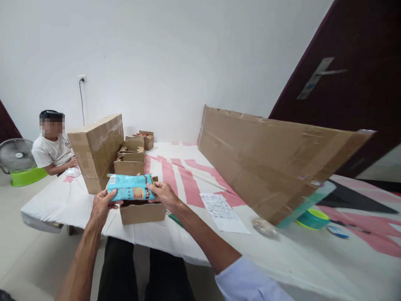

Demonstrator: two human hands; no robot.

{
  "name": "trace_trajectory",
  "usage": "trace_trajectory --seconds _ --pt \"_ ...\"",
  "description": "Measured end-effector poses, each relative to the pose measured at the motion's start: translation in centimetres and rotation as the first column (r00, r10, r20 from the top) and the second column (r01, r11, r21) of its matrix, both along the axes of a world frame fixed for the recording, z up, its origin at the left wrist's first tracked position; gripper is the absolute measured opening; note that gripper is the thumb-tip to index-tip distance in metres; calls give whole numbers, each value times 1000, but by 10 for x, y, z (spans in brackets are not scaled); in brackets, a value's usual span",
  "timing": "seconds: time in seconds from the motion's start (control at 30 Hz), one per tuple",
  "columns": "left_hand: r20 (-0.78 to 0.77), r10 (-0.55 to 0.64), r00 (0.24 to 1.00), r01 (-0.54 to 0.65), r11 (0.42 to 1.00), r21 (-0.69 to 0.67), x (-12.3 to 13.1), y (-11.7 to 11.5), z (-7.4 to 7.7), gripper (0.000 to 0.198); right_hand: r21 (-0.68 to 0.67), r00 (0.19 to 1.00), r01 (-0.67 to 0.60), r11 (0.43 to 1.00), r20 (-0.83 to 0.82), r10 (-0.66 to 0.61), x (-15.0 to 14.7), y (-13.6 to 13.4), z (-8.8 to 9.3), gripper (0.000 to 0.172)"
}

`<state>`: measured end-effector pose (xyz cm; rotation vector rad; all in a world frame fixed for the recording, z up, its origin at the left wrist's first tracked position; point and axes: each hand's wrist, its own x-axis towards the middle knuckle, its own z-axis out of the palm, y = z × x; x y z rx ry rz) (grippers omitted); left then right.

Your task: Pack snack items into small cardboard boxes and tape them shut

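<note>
A blue snack packet (130, 186) with a barcode and a printed biscuit picture is stretched level between both my hands. My left hand (102, 204) grips its left end, thumb on top. At its right end, my right hand (163, 194) pinches it with the thumb over the front. Right below the packet stands an open cardboard box (142, 214), its inside mostly hidden by the packet and my hands. Behind it, more open cardboard boxes (129, 167) stand in a row leading away from me.
Stacked closed cartons (97, 154) stand left of the boxes. A tall cardboard panel (266, 163) leans on the right. A printed sheet (224, 213), a clear tape roll (265, 228) and a teal round container (313, 219) lie on the cloth-covered table (194, 255). A person (53, 150) sits far left beside a fan (19, 154).
</note>
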<state>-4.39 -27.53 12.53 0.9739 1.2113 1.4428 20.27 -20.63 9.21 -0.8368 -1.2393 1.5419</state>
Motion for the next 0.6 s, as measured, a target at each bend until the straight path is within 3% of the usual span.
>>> trace_trajectory --seconds 0.6 --pt "18 -6 1000 6 1000 -3 -1 18 -31 59 53 998 -49 997 -44 52 -1 7 -22 58"
